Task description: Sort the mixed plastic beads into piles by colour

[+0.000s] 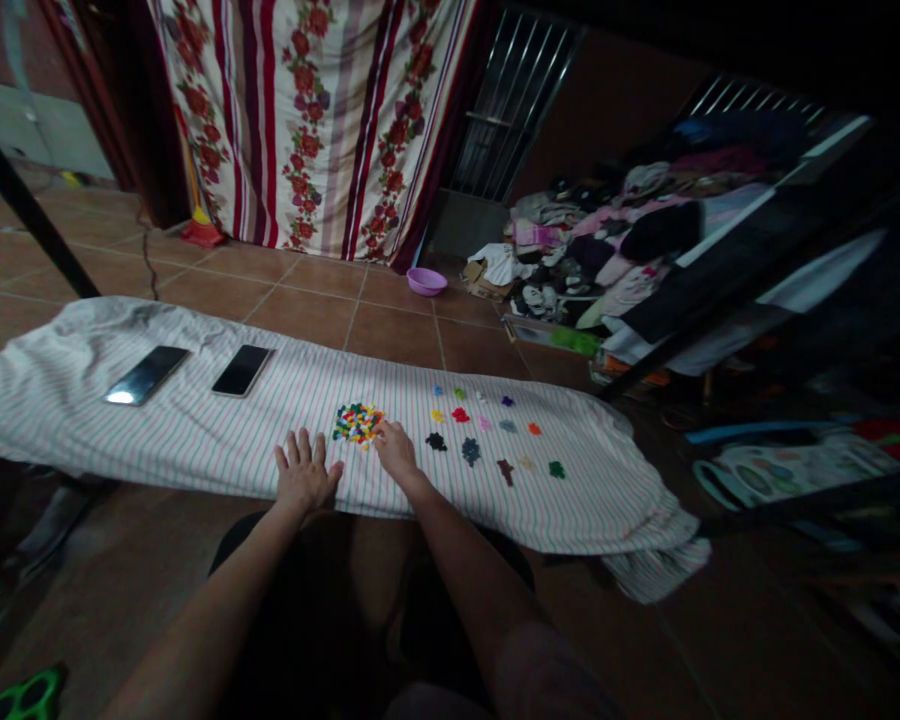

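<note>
My left hand (304,478) lies flat on the striped cloth (217,455), fingers spread, just left of a heap of small mixed-colour pieces (355,424). At the heap's right edge is my right hand (397,452), fingers drawn together in a pinch; whatever is between them is too small to make out. To its right, small groups sorted by colour lie in rough rows, among them a black group (436,441), a dark grey group (470,452), a red group (460,414), a brown group (505,472) and a green group (556,469).
Two phones, a larger one (148,375) and a smaller one (243,370), rest on the cloth's left part. Beyond it, a purple basin (426,281) stands on the tiled floor before a flowered curtain (307,130). Heaped clothes (600,235) fill the back right.
</note>
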`<state>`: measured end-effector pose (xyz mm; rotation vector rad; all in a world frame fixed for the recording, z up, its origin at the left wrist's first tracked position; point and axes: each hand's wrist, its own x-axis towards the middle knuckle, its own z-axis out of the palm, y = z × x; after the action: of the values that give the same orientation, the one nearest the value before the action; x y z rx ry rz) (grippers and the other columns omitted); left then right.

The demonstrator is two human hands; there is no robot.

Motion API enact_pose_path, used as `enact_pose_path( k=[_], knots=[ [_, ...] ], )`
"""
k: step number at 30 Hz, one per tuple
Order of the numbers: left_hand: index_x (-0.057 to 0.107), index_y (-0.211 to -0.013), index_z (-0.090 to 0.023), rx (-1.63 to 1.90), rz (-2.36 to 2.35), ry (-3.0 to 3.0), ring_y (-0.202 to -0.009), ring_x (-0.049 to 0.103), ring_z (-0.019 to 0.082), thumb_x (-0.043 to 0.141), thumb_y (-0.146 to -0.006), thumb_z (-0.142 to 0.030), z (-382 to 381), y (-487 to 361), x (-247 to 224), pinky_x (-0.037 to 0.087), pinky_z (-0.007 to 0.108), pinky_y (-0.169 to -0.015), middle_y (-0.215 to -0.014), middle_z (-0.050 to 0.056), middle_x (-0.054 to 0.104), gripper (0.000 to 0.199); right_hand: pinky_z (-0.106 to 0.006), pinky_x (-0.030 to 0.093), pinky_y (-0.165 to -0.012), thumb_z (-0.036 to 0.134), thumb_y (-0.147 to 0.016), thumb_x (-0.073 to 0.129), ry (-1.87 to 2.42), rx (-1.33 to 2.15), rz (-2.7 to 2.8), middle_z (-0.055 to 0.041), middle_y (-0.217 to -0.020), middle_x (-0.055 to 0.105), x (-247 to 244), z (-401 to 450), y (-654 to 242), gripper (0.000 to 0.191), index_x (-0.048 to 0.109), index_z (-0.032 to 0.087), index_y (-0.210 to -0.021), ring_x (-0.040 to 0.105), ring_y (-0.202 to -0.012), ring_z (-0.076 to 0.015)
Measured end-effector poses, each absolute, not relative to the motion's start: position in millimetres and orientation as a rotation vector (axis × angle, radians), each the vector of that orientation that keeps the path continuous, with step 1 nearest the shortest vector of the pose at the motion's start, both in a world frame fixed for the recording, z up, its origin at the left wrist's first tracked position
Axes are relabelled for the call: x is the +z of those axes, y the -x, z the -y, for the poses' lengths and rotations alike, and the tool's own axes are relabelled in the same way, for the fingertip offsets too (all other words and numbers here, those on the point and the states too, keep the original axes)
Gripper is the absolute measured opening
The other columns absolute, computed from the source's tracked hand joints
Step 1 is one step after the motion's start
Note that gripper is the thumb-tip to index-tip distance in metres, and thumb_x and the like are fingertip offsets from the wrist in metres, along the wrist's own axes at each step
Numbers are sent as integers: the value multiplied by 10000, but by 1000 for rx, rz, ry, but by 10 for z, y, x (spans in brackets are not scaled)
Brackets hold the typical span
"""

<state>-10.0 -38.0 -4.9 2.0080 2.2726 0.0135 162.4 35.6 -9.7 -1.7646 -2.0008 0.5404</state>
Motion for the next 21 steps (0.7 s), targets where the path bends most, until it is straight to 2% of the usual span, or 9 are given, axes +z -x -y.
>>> enact_pose_path(
  k=[5, 12, 18, 21],
  knots=[
    [289, -1444, -102, 0, -2308, -2030, -1410, 140, 414, 290, -867, -543, 380, 61, -33, 112, 558, -1109, -1513, 245, 219, 727, -237, 432, -762, 156, -811, 551, 1729, 546, 1986, -24, -976, 570, -113, -343, -1644, 138, 614, 221, -915, 568, -837, -130],
    [289, -1441, -83, -52, -2314, -2031, -1406, 160, 410, 294, -871, -529, 364, 46, -27, 144, 520, -1110, -1504, 255, 238, 724, -253, 457, -794, 138, -767, 530, 1610, 520, 1884, -21, -927, 609, -229, -317, -1711, 156, 582, 208, -896, 576, -829, -135],
    [277, -1446, -89, -89, -2307, -2022, -1405, 158, 415, 301, -868, -539, 356, 56, -25, 154, 507, -1109, -1509, 256, 225, 732, -231, 466, -709, 125, -742, 509, 1580, 639, 1796, 19, -817, 621, -269, -325, -1827, 166, 565, 206, -876, 585, -713, -119],
    [286, -1443, -92, -92, -2315, -2027, -1402, 175, 412, 305, -866, -535, 355, 48, -27, 160, 512, -1103, -1506, 254, 237, 728, -227, 467, -708, 110, -726, 506, 1580, 649, 1784, 12, -840, 635, -233, -329, -1897, 195, 578, 204, -881, 596, -731, -119]
  ],
)
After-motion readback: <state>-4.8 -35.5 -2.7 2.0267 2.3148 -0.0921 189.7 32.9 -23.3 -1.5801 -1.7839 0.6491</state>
